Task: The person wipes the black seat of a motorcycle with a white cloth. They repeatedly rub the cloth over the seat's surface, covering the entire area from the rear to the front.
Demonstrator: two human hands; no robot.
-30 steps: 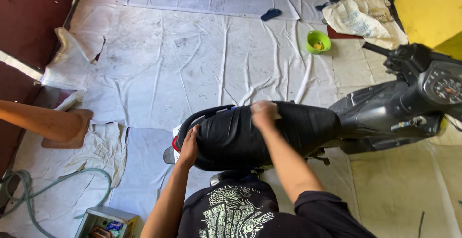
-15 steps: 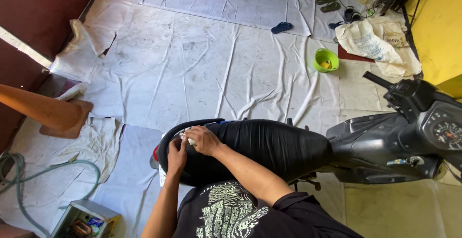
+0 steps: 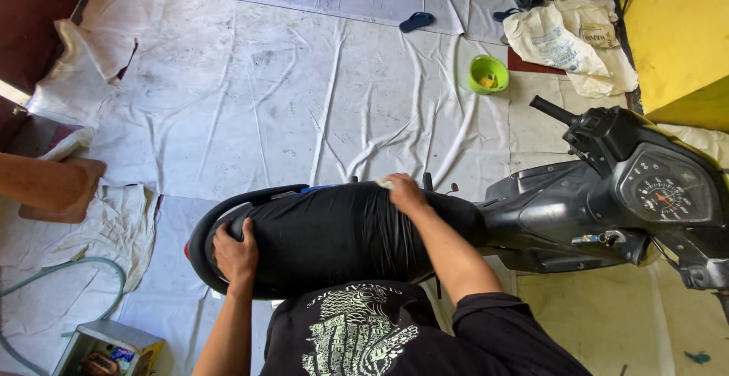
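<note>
Sheeting (image 3: 304,102), white and creased, covers the floor with open room beyond the black scooter (image 3: 577,209). Its seat (image 3: 334,232), smooth and rounded, lies across the lower middle. The left hand (image 3: 235,253) grips the seat's rear edge, fingers curled. The right hand (image 3: 402,191) presses a pale cloth (image 3: 386,184) at the far rim. A green bowl (image 3: 488,73) holds something yellow.

Black short-sleeved T-shirt (image 3: 395,338), pale printed graphic.
</note>
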